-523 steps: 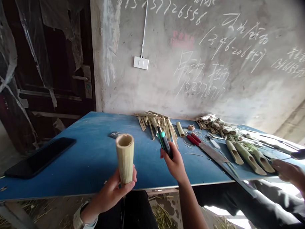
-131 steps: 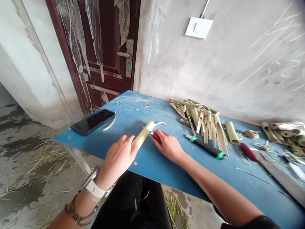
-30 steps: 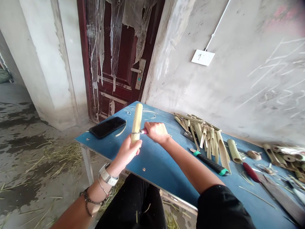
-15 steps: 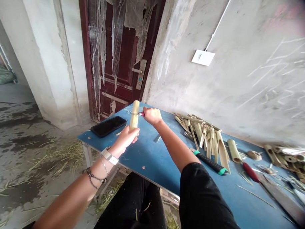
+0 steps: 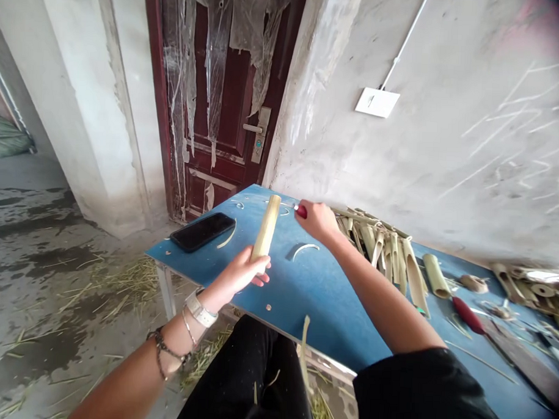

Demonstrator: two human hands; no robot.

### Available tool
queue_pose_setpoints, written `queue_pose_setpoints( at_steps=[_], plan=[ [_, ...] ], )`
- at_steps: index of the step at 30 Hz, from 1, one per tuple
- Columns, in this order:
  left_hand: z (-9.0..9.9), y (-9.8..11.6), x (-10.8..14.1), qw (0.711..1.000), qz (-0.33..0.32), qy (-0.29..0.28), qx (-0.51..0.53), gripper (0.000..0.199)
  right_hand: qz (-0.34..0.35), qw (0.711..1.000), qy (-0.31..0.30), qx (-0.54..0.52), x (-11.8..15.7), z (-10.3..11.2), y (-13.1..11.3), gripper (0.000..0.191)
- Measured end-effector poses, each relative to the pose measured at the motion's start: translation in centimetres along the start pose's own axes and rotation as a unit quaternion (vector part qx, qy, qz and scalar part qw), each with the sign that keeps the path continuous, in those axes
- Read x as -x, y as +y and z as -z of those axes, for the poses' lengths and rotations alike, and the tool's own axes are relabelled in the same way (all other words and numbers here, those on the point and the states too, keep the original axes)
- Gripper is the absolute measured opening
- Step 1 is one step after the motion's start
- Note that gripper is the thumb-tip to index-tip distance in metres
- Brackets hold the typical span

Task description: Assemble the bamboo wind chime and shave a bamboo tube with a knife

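My left hand point(image 5: 247, 271) is closed around the lower end of a pale bamboo tube point(image 5: 266, 227), which leans slightly right above the table. To its right, my right hand point(image 5: 320, 221) grips a small red-handled knife point(image 5: 300, 211). Its thin metal end points left toward the tube and is apart from it; the blade is too small and blurred to make out fully. A curled bamboo shaving point(image 5: 305, 249) rests on the blue table point(image 5: 313, 302) between my arms. Another long strip point(image 5: 305, 345) shows at the table's front edge, above my right leg.
A black phone point(image 5: 203, 231) lies at the table's left. Split bamboo pieces point(image 5: 388, 250) are piled along the wall, beside a bamboo section point(image 5: 436, 276). Farther right lie a large red-handled blade point(image 5: 468, 315) and more bamboo tubes point(image 5: 528, 288). Shavings litter the floor.
My right hand has moved right with the knife, off the tube it was crossing. The tube has shifted right and tilted. A strip now appears at the table's front edge.
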State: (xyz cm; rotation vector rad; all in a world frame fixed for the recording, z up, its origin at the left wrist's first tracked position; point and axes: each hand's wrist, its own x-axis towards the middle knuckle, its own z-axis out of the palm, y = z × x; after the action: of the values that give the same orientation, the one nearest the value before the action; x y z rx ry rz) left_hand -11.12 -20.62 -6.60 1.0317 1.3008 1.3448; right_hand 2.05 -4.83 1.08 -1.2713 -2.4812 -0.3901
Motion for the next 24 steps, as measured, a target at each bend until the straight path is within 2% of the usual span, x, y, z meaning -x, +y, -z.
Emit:
queue_pose_setpoints(
  at_steps=[3,5,9,15,19,24],
  plan=[
    [0.4,-0.6,-0.6,1.000,-0.011,-0.011,0.020,0.031,0.077,0.997,-0.008,-0.005,3.9,0.4,-2.4,0.023],
    [0.2,-0.7,-0.7,0.999,-0.026,-0.017,0.035,0.032,0.100,0.995,-0.025,-0.006,5.8,0.3,-3.4,0.023],
    [-0.6,-0.2,-0.5,0.997,-0.053,-0.011,0.058,0.024,0.113,0.992,-0.053,0.007,7.2,-0.4,-4.1,0.022],
    [-1.5,0.4,-0.7,0.996,-0.080,-0.005,0.029,0.028,0.074,0.995,-0.060,0.009,6.0,-1.3,-3.7,0.026],
    [-1.8,0.5,-0.7,0.997,-0.070,-0.010,0.039,0.026,0.053,0.998,-0.043,0.015,4.1,-1.3,-3.2,0.029],
    [-1.7,1.0,0.2,0.997,-0.068,0.014,0.046,0.023,0.057,0.997,-0.042,0.021,1.0,-1.1,-3.2,0.032]
  ],
)
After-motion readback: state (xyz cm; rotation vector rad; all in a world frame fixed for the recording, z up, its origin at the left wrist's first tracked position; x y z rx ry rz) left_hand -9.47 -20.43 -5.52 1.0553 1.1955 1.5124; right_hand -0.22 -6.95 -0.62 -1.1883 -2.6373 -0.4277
